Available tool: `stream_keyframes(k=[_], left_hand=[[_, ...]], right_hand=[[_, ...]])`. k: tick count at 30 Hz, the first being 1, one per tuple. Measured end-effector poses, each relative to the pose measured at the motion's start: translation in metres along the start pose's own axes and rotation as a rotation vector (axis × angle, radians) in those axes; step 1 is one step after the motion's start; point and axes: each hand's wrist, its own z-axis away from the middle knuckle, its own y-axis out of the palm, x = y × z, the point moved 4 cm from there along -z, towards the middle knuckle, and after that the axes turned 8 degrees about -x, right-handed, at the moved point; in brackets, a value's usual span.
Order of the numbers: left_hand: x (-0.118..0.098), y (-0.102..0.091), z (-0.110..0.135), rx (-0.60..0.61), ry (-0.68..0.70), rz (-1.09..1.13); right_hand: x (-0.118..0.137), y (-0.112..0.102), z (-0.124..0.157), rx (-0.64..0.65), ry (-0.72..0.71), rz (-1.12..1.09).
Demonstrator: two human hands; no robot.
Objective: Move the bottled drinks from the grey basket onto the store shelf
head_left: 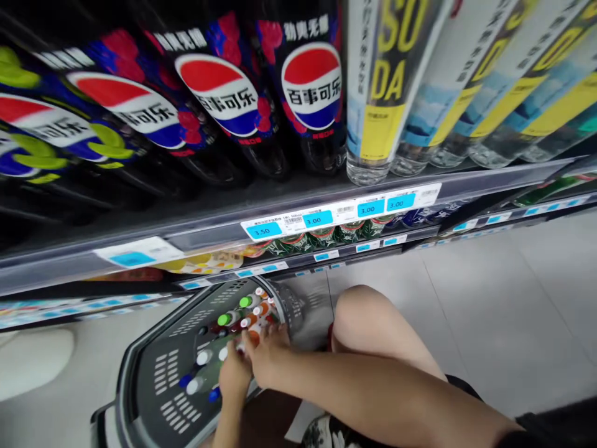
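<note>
Both hands are down inside a grey shopping basket [148, 348] that holds several drink bottles with white, green, orange and blue caps. My left hand [234, 374] is curled among the bottles near a white cap [224, 353]; what its fingers hold is hidden. Just to its right, my right hand [270, 356] reaches over the far right group, its bent fingers around a bottle with an orange label [254, 336]. The hands are close together, nearly touching. Bottles with green caps [224, 319] stand beyond them, along the basket's far side.
A shelf edge [209, 233] with price tags runs above the basket. On it stand dark cola bottles [312, 93] and clear soda water bottles [377, 93]. Lower shelves hold green bottles [321, 238]. My bare knee [368, 317] is right of the basket, over the tiled floor [504, 298].
</note>
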Motion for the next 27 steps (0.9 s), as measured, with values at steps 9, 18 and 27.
stream_keyframes(k=[9, 18, 27], left_hand=[[-0.056, -0.175, 0.144, -0.912, 0.404, 0.088], [-0.120, -0.210, 0.213, -0.989, 0.680, 0.817], [-0.157, -0.156, 0.228, -0.439, 0.516, 0.965]], right_hand=[[0.019, -0.090, 0.057, -0.324, -0.419, -0.125], [0.002, -0.130, 0.110, -0.521, -0.298, -1.018], [-0.007, -0.138, 0.109, 0.132, -0.206, -2.035]])
